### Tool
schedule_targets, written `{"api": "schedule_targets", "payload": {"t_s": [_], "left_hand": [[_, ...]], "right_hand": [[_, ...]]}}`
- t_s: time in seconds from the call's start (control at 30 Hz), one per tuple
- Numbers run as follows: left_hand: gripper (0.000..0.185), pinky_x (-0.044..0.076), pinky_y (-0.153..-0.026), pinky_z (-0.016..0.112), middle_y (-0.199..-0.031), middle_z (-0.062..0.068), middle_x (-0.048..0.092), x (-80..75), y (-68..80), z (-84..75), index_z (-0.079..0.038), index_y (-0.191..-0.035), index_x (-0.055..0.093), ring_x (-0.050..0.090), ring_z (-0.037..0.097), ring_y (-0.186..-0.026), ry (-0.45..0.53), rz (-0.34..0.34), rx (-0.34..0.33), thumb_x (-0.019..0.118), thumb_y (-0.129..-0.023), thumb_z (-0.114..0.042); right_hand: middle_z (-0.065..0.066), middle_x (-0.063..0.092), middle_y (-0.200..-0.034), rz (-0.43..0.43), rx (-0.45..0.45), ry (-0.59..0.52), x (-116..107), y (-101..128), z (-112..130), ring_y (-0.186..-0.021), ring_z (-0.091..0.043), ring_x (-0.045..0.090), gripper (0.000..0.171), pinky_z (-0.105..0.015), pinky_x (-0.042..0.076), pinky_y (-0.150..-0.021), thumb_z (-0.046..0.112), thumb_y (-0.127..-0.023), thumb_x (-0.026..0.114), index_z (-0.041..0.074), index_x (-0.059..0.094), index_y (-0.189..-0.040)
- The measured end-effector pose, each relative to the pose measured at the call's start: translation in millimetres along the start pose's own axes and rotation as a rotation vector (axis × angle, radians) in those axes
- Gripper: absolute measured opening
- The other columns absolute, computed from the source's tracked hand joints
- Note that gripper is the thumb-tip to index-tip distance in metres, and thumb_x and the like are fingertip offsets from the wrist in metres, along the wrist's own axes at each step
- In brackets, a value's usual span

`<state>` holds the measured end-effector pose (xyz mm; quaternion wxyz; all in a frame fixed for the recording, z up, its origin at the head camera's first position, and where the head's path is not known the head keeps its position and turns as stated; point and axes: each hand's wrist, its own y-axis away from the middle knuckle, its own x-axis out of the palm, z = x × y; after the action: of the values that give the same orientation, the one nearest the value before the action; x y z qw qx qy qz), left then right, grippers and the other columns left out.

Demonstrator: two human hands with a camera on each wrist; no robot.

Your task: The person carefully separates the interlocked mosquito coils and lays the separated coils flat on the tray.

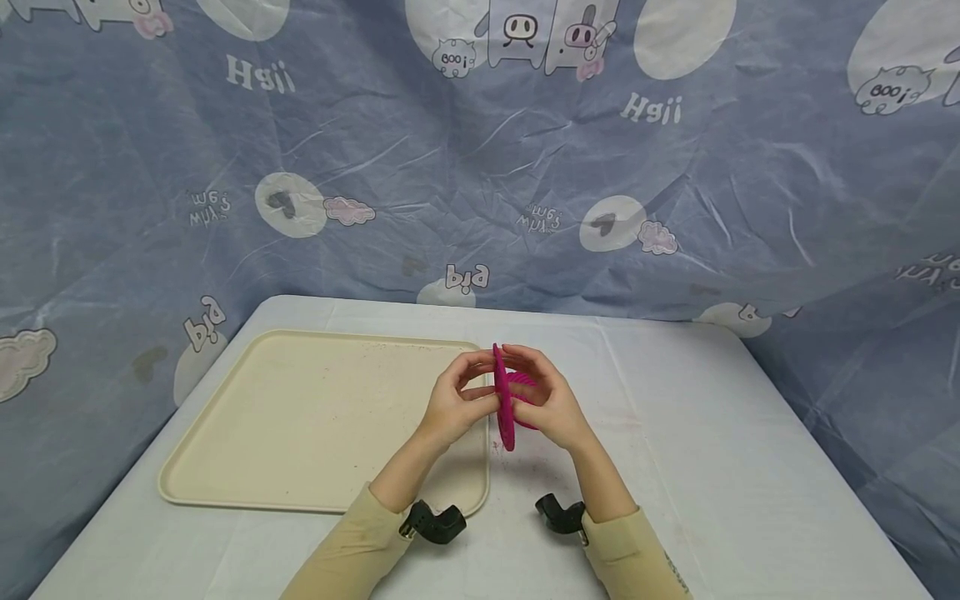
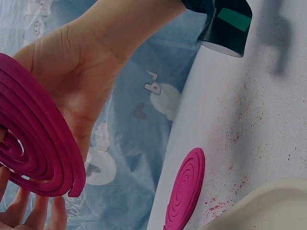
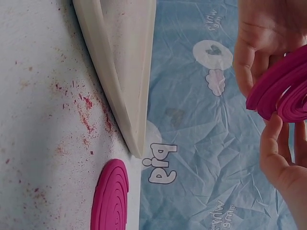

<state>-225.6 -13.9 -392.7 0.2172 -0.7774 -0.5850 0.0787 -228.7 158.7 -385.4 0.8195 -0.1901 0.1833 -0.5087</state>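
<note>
A magenta mosquito coil (image 1: 503,404) is held upright, nearly edge-on in the head view, between my two hands above the tray's right edge. My left hand (image 1: 456,402) grips it from the left with bent fingers and thumb. From the other side my right hand (image 1: 552,404) grips the same coil. Gaps show between some of its spiral turns in the left wrist view, where the held coil (image 2: 45,139) appears close up. A second magenta coil (image 3: 113,196) lies flat on the table, partly hidden behind my right hand in the head view.
A cream tray (image 1: 225,501) with a raised rim lies on the left of the white table (image 1: 697,450). Reddish crumbs (image 3: 86,105) are scattered beside the tray. Behind the table hangs a blue printed cloth (image 1: 450,167). Each wrist carries a black camera mount (image 1: 435,525).
</note>
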Motion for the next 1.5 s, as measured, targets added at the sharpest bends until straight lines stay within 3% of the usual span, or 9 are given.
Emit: {"api": "schedule_targets", "payload": {"t_s": [0.2,0.33,0.6,0.77,0.93,1.1,1.27,1.5], "left_hand": [[0.048,0.047,-0.091,0.049,-0.123,0.018,0.052,0.5,-0.4,-0.4,0.006,-0.118,0.051,0.050,0.031,-0.115,-0.032,-0.011,0.001,0.066,-0.073,0.010],[0.050,0.045,-0.092,0.052,-0.121,0.019,0.053,0.8,-0.5,0.2,0.006,-0.120,0.050,0.050,0.032,-0.114,-0.032,-0.019,-0.005,0.066,-0.073,0.009],[0.050,0.048,-0.091,0.043,-0.124,0.018,0.048,0.9,0.1,1.4,0.006,-0.121,0.046,0.051,0.036,-0.116,0.023,0.002,-0.030,0.065,-0.075,0.009],[0.046,0.052,-0.086,0.038,-0.124,0.016,0.049,0.6,-0.4,3.2,0.007,-0.117,0.050,0.052,0.035,-0.113,0.021,0.002,-0.012,0.064,-0.074,0.009],[0.042,0.051,-0.086,0.043,-0.125,0.015,0.051,0.4,0.1,3.4,0.007,-0.114,0.055,0.052,0.034,-0.110,-0.009,-0.014,-0.011,0.065,-0.074,0.008],[0.040,0.050,-0.088,0.045,-0.125,0.018,0.052,1.1,0.3,3.0,0.008,-0.112,0.052,0.053,0.033,-0.111,0.001,-0.031,-0.009,0.064,-0.074,0.007],[0.030,0.049,-0.090,0.041,-0.131,0.023,0.049,1.3,0.4,2.6,0.013,-0.102,0.050,0.051,0.031,-0.118,0.018,-0.037,-0.003,0.063,-0.076,0.009],[0.023,0.042,-0.098,0.045,-0.139,0.019,0.043,-1.4,-0.3,-1.0,0.013,-0.098,0.057,0.040,0.031,-0.129,-0.029,0.031,-0.010,0.065,-0.078,0.011]], "right_hand": [[-0.022,0.044,-0.132,0.006,0.003,-0.021,-0.1,0.2,0.1,-0.120,-0.034,0.046,0.063,-0.035,0.048,-0.091,-0.010,-0.078,0.059,-0.006,0.036,-0.137],[-0.023,0.043,-0.132,0.005,0.002,-0.024,0.2,0.5,0.0,-0.119,-0.034,0.047,0.063,-0.034,0.049,-0.091,-0.011,-0.077,0.058,-0.006,0.036,-0.137],[-0.024,0.040,-0.136,0.015,-0.015,-0.034,-0.6,0.3,-2.2,-0.123,-0.028,0.045,0.062,-0.037,0.046,-0.095,-0.013,-0.077,0.055,-0.007,0.036,-0.136],[-0.018,0.045,-0.133,0.013,-0.009,-0.055,-0.4,0.1,-0.6,-0.123,-0.035,0.044,0.062,-0.036,0.046,-0.094,-0.008,-0.079,0.061,-0.006,0.035,-0.135],[-0.015,0.048,-0.128,0.003,-0.011,-0.067,0.2,-0.5,0.7,-0.121,-0.040,0.042,0.063,-0.033,0.047,-0.092,-0.004,-0.079,0.066,-0.007,0.036,-0.134],[-0.015,0.047,-0.129,0.004,-0.016,-0.097,0.1,-0.3,0.2,-0.117,-0.035,0.048,0.059,-0.034,0.050,-0.090,-0.005,-0.080,0.065,-0.005,0.038,-0.133],[-0.011,0.045,-0.123,-0.014,-0.042,-0.097,-0.4,-0.4,-0.7,-0.108,-0.025,0.052,0.044,-0.033,0.051,-0.086,-0.009,-0.079,0.063,-0.002,0.047,-0.120],[-0.006,0.056,-0.104,-0.055,-0.031,-0.066,-2.6,0.7,0.6,-0.096,-0.016,0.057,0.032,-0.027,0.052,-0.081,-0.011,-0.079,0.062,0.001,0.055,-0.108]]}}
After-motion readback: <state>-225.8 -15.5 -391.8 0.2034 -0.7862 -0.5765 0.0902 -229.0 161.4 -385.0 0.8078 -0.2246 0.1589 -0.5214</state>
